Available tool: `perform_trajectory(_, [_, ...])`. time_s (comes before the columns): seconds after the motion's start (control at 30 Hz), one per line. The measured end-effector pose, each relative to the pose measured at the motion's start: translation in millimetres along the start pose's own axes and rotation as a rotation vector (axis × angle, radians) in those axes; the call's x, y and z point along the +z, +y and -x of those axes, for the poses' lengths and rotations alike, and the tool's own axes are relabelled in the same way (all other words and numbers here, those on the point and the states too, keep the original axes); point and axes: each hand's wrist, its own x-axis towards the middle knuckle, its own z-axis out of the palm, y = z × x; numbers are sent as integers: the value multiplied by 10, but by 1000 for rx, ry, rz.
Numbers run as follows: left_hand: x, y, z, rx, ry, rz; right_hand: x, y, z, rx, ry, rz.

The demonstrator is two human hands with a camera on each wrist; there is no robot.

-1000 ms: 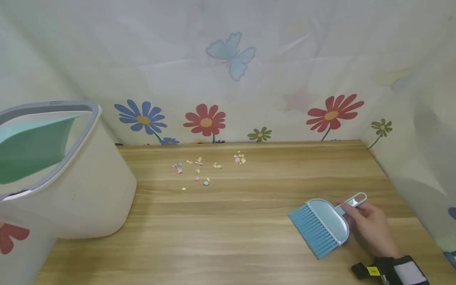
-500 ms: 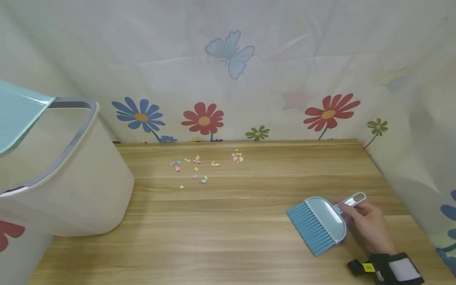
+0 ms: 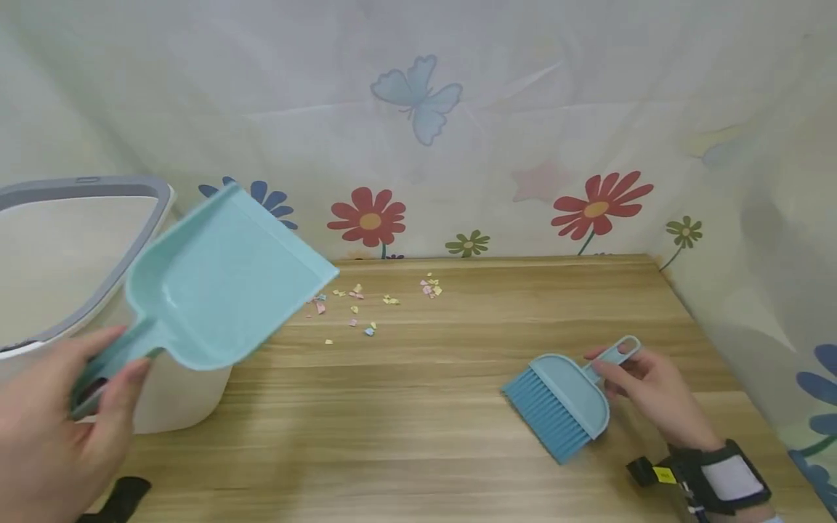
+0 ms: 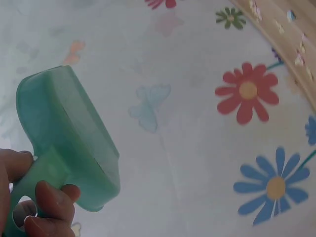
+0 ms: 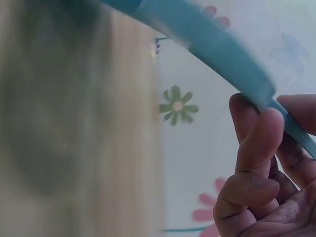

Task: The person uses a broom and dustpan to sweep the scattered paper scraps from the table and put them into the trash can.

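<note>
My left hand [image 3: 72, 414] grips the handle of a light blue dustpan [image 3: 222, 276], raised in front of the bin with its flat edge toward the upper right. In the left wrist view the fingers [image 4: 54, 200] curl round the dustpan's handle, and the pan [image 4: 69, 138] looks greenish. At the right of the table, my right hand [image 3: 660, 399] pinches the handle of a small blue hand brush [image 3: 565, 399], its bristles pointing left and down. The right wrist view shows the thumb and fingers on the brush [image 5: 222, 59]. Small paper scraps [image 3: 369, 330] lie scattered toward the table's back.
A white bin [image 3: 189, 399] with a grey rim [image 3: 147, 185] stands open-topped at the left, partly hidden by the dustpan. The wooden table [image 3: 405, 407] ends at a flower-printed curtain [image 3: 484, 145] behind and at the right side.
The dustpan has come up out of the bin and swung right, bringing my left hand into view. My right hand with the brush has shifted slightly left.
</note>
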Motion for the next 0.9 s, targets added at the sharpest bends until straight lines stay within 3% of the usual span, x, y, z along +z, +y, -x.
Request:
perform_trajectory(0.13, [230,203,118,51,-168,-20,53,-242,-135,-132,33,54])
perform_trajectory(0.27, [510,259,330,42,-325,45,167,-470,-347,-266,100,140])
perform_trajectory(0.43, [889,281,589,-19,-476,96,420,-647,-686,-491,208,212])
perform_trajectory(0.63, [1278,346,845,-111,-693,102,820,-718,-1070,-747,218,326])
perform_trajectory(0.73, [1409,395,918,-117,-764,92,981,-713,-1208,-801,213,346])
perform_trajectory(0.9, [1547,480,975,-119,-835,83,1125,-734,-1388,-777,221,373])
